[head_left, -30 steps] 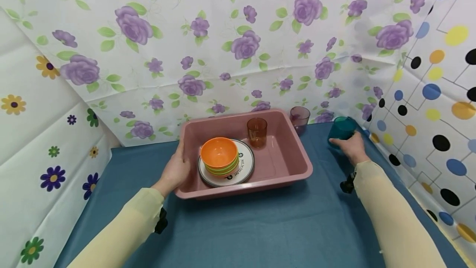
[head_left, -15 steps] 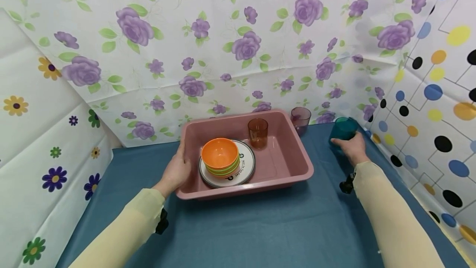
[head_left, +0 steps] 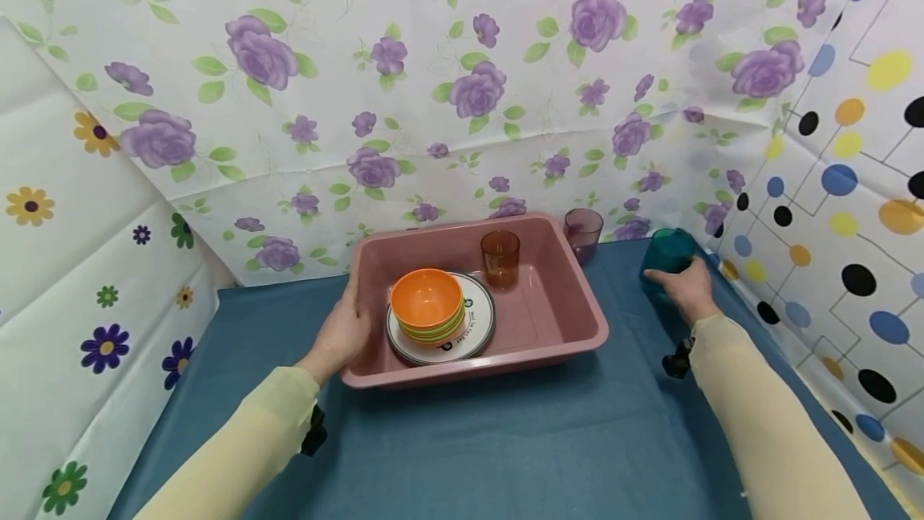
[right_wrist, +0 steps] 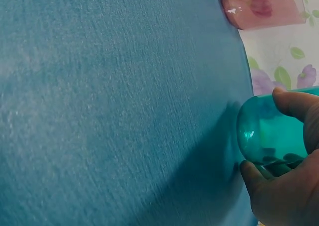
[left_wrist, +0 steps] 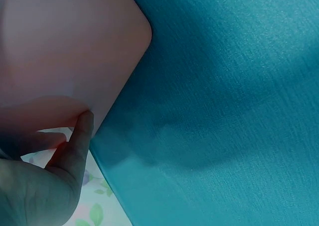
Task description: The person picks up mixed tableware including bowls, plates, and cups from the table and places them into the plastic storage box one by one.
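Observation:
My left hand (head_left: 348,333) is at the left wall of a pink plastic basin (head_left: 537,355), gripping its rim; in the left wrist view a fingertip of that hand (left_wrist: 45,181) presses the outer wall. Inside the basin, a stack of orange and green bowls (head_left: 426,299) sits on a white plate (head_left: 476,315) with a dark rim. A brown see-through cup (head_left: 500,259) stands behind them. On the far right, my right hand (head_left: 689,289) holds a teal see-through cup (head_left: 667,251), thumb and fingers around its side (right_wrist: 274,129).
A pale purple see-through cup (head_left: 583,233) stands just outside the basin's back right corner. Blue cloth (head_left: 498,448) covers the table. Patterned sheets hang as walls at the back (head_left: 419,103), left and right (head_left: 852,223).

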